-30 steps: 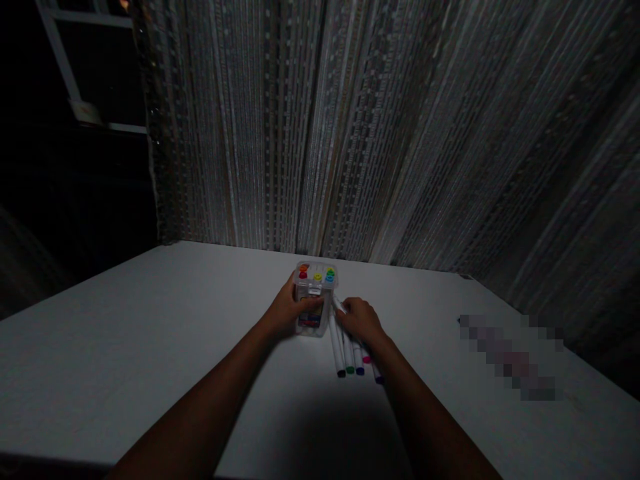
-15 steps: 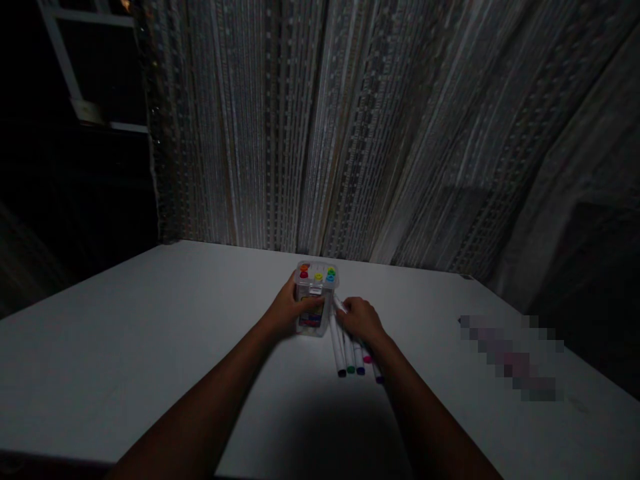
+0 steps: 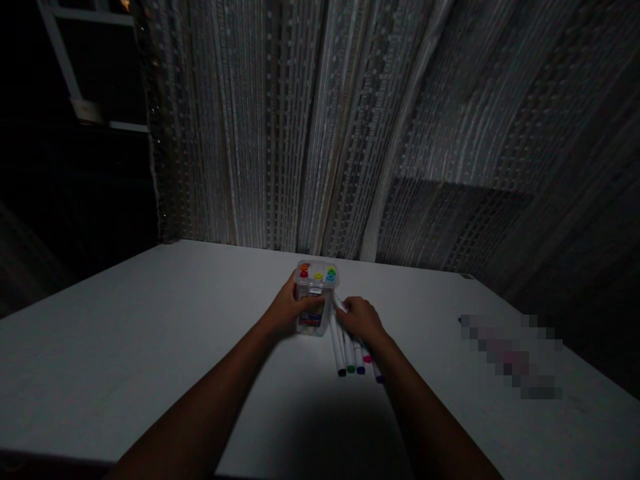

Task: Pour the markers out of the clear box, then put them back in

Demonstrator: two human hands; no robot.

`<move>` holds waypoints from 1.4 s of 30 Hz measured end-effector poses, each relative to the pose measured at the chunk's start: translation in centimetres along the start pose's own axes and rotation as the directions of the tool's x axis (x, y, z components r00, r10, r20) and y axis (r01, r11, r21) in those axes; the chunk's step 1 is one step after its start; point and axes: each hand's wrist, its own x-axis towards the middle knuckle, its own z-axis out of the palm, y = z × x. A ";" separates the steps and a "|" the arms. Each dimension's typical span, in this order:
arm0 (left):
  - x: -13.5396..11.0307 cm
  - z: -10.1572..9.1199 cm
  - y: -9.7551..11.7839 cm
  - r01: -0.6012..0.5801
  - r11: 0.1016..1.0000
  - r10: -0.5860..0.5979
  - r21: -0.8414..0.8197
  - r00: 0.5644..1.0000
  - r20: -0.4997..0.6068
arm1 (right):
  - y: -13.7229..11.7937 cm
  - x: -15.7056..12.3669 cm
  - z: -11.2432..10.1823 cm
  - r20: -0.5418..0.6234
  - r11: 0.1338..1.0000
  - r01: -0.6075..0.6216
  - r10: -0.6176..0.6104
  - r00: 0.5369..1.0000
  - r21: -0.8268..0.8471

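My left hand (image 3: pixel 285 311) is wrapped round a clear plastic marker case (image 3: pixel 315 288), its thumb across the front label. The case stands upright on the white table, and red, orange, yellow, green and blue ends show through its top. Close to its right side, my right hand (image 3: pixel 363 319) has its fingers closed on a white marker (image 3: pixel 339 304), whose upper end sticks out toward the case. Several white markers (image 3: pixel 349 350) lie beneath and in front of that hand, with black, green, blue, pink and purple ends. The wrist partly covers them.
The white table (image 3: pixel 165 347) reaches back to a patterned curtain (image 3: pixel 250 147). On the table's right side lies a long pixelated item (image 3: pixel 507 357) that I cannot make out. A pale window frame (image 3: pixel 95 18) shows at the upper left. The light is dim.
Both hands, the case and the markers look the same as before. On the right, the curtain's folds have shifted left and the dark patch on it has grown.
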 end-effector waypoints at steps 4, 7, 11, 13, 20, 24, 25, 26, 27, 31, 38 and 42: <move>0.0 -0.1 -0.1 0.002 1.000 -0.002 0.006 1.000 0.012 | 0.1 0.0 0.1 0.001 1.000 0.007 -0.007 1.000 0.007; 0.1 -0.1 -0.1 0.022 1.000 -0.022 -0.007 1.000 0.013 | 0.1 0.1 0.2 -0.005 1.000 0.014 -0.014 1.000 0.002; 0.1 0.0 -0.2 0.014 1.000 -0.014 -0.016 1.000 -0.002 | 0.1 0.1 0.1 -0.005 1.000 0.016 -0.016 1.000 -0.013; 0.1 0.0 -0.2 0.010 1.000 -0.010 -0.022 1.000 -0.002 | 0.0 0.0 0.0 -0.004 1.000 0.019 -0.019 1.000 -0.012; 0.2 -0.2 -0.3 0.006 1.000 -0.007 0.010 1.000 0.011 | -0.1 0.0 -0.1 0.010 1.000 0.004 -0.004 1.000 -0.002; 0.1 -0.1 -0.1 0.008 1.000 -0.008 -0.009 1.000 0.008 | -0.1 0.0 0.0 0.004 1.000 0.013 -0.013 1.000 -0.010; 0.1 0.0 0.0 0.012 1.000 -0.012 -0.011 1.000 0.012 | -0.1 0.0 0.0 0.005 1.000 0.014 -0.014 1.000 -0.011; 0.1 0.0 0.0 0.014 1.000 -0.013 -0.013 1.000 0.017 | 0.0 0.0 0.0 0.004 1.000 0.015 -0.015 1.000 -0.011; 0.1 0.0 0.0 0.014 1.000 -0.014 -0.015 1.000 0.019 | 0.0 0.0 0.1 0.003 1.000 0.016 -0.016 1.000 -0.012; 0.1 -0.1 0.0 0.016 1.000 -0.015 -0.014 1.000 0.014 | 0.0 0.1 0.1 -0.002 1.000 0.019 -0.019 1.000 -0.019; 0.0 0.0 0.1 0.007 1.000 -0.007 -0.021 1.000 0.012 | 0.0 0.1 0.1 0.002 0.999 0.027 -0.027 1.000 -0.034; 0.0 0.1 0.1 -0.001 1.000 0.001 -0.013 1.000 0.016 | -0.1 0.0 0.0 0.003 0.999 0.019 -0.019 1.000 -0.031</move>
